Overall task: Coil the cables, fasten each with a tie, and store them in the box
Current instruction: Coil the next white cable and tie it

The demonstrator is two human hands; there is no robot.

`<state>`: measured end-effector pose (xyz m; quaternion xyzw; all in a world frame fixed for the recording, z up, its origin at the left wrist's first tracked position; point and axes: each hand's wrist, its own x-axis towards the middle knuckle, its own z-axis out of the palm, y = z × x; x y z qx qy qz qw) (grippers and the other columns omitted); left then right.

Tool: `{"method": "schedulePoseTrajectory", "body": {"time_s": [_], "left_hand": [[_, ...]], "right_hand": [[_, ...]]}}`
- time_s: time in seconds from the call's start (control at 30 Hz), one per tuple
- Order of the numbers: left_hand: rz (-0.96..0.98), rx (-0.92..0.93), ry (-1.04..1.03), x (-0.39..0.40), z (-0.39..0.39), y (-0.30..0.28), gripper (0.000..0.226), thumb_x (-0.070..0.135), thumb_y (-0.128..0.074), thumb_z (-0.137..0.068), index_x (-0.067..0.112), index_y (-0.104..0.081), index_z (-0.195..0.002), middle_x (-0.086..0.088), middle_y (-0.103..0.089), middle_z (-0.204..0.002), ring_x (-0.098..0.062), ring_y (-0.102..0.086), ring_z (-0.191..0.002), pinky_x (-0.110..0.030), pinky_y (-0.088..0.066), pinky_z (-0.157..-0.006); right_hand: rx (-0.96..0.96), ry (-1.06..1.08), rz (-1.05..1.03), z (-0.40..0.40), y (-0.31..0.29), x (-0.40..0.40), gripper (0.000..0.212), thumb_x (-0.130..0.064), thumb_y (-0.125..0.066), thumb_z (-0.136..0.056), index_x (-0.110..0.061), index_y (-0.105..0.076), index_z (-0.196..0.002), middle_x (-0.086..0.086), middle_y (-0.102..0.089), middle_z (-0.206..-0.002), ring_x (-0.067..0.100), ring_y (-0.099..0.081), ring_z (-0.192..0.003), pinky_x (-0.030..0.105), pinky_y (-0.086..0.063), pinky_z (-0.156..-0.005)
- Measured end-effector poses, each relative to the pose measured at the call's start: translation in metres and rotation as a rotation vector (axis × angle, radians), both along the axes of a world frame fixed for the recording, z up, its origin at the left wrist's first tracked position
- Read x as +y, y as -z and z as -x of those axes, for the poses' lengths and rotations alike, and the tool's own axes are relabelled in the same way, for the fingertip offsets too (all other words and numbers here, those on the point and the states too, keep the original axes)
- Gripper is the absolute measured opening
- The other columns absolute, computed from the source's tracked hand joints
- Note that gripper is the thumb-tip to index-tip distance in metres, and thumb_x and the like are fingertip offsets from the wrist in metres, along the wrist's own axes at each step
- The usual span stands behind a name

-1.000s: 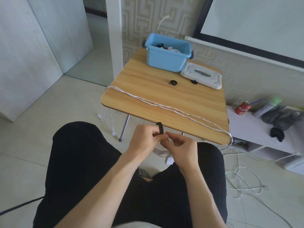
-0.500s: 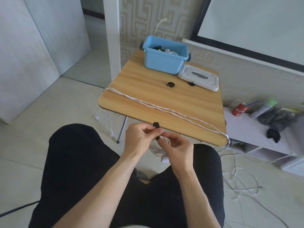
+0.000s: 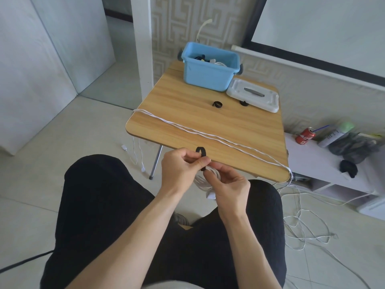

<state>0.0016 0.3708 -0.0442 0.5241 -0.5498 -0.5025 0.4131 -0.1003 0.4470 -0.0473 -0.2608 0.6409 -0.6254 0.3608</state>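
Tying off a coiled white cable over our lap

Our left hand (image 3: 181, 165) pinches the soft black tie (image 3: 201, 152); our right hand (image 3: 228, 182) holds the light, limp coil (image 3: 208, 178) beneath. The box (image 3: 208, 77) sits well beyond our hands. Grip the bundle's middle.

We sit in a home room: patterned wallpaper (image 3: 166, 28), tiled floor (image 3: 73, 130), a small folding table (image 3: 187, 119), a low white shelf (image 3: 325, 170).
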Motion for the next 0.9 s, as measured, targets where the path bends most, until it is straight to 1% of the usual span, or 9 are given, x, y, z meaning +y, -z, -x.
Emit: {"method": "schedulePoseTrajectory", "body": {"time_s": [0.13,0.23,0.37,0.47,0.57,0.67,0.77,0.83,0.9], "left_hand": [[-0.295,0.16,0.009,-0.0069,-0.002,-0.0019,0.031,0.016,-0.091,-0.071,0.004,-0.072,-0.092,-0.003,-0.075,-0.074,-0.006,-0.068,-0.059,-0.015,-0.048,-0.055],[-0.386,0.162,0.025,-0.0076,0.0004,-0.0042,0.035,0.016,-0.089,-0.073,0.003,-0.068,-0.098,-0.004,-0.072,-0.076,-0.005,-0.062,-0.049,-0.018,-0.043,-0.046],[-0.45,0.204,0.038,-0.0089,0.0026,-0.0035,0.034,0.015,-0.088,-0.074,0.007,-0.066,-0.098,-0.002,-0.07,-0.07,-0.01,-0.061,-0.049,-0.024,-0.039,-0.044],[-0.419,0.172,0.068,-0.0082,0.0032,-0.0033,0.023,0.015,-0.086,-0.077,0.007,-0.069,-0.091,0.0,-0.069,-0.062,-0.02,-0.057,-0.057,-0.026,-0.035,-0.046],[-0.341,0.063,0.135,-0.0063,0.0009,-0.0036,0.014,0.022,-0.082,-0.083,0.01,-0.074,-0.082,-0.007,-0.07,-0.066,-0.02,-0.056,-0.054,-0.031,-0.042,-0.049],[-0.206,-0.062,0.226,-0.0054,-0.0025,-0.004,0.02,0.035,-0.078,-0.086,0.016,-0.078,-0.081,-0.009,-0.075,-0.073,-0.021,-0.062,-0.055,-0.039,-0.054,-0.055],[-0.047,-0.181,0.275,-0.0063,-0.0041,-0.0053,0.024,0.041,-0.073,-0.09,0.018,-0.078,-0.083,-0.011,-0.072,-0.067,-0.029,-0.065,-0.054,-0.037,-0.054,-0.048],[0.039,-0.293,0.332,-0.0078,-0.0039,-0.0051,0.026,0.041,-0.067,-0.094,0.019,-0.077,-0.084,-0.009,-0.07,-0.064,-0.027,-0.066,-0.055,-0.033,-0.05,-0.047],[0.065,-0.312,0.409,-0.0082,-0.0037,-0.0046,0.026,0.036,-0.062,-0.098,0.017,-0.075,-0.086,0.005,-0.066,-0.055,-0.017,-0.063,-0.049,-0.03,-0.046,-0.045]], "right_hand": [[0.028,-0.003,0.027,-0.0009,-0.001,0.0011,0.023,0.004,-0.08,-0.08,-0.017,-0.081,-0.089,0.003,-0.079,-0.083,0.016,-0.075,-0.078,0.022,-0.057,-0.073],[0.056,0.002,0.039,-0.001,0.0004,0.0021,0.024,0.004,-0.078,-0.081,-0.017,-0.082,-0.092,0.004,-0.08,-0.086,0.018,-0.077,-0.083,0.023,-0.057,-0.074],[0.062,0.009,0.05,-0.0001,0.002,0.0029,0.025,0.005,-0.078,-0.081,-0.014,-0.082,-0.096,0.007,-0.079,-0.086,0.021,-0.076,-0.083,0.027,-0.057,-0.077],[0.058,0.015,0.058,0.0,0.0012,0.0038,0.025,0.006,-0.077,-0.081,-0.014,-0.082,-0.095,0.007,-0.079,-0.085,0.021,-0.076,-0.082,0.026,-0.057,-0.076],[0.046,0.018,0.058,0.0003,0.0015,0.0039,0.027,0.008,-0.076,-0.08,-0.015,-0.082,-0.093,0.007,-0.079,-0.084,0.022,-0.076,-0.079,0.026,-0.057,-0.074],[0.005,0.043,0.052,0.0019,0.0021,0.0034,0.028,0.009,-0.076,-0.08,-0.017,-0.083,-0.089,0.012,-0.078,-0.081,0.023,-0.073,-0.075,0.029,-0.057,-0.073],[-0.037,0.057,0.055,0.002,0.0028,0.0028,0.027,0.007,-0.078,-0.08,-0.019,-0.083,-0.085,0.012,-0.077,-0.078,0.019,-0.067,-0.068,0.027,-0.056,-0.065],[-0.075,0.08,0.056,0.004,0.0048,0.0025,0.025,0.006,-0.078,-0.08,-0.019,-0.081,-0.084,0.008,-0.078,-0.079,0.017,-0.068,-0.067,0.023,-0.054,-0.06],[-0.117,0.083,0.057,0.0064,0.0072,0.0019,0.02,0.006,-0.077,-0.082,-0.014,-0.079,-0.087,0.009,-0.078,-0.082,0.019,-0.071,-0.072,0.026,-0.056,-0.064]]}}
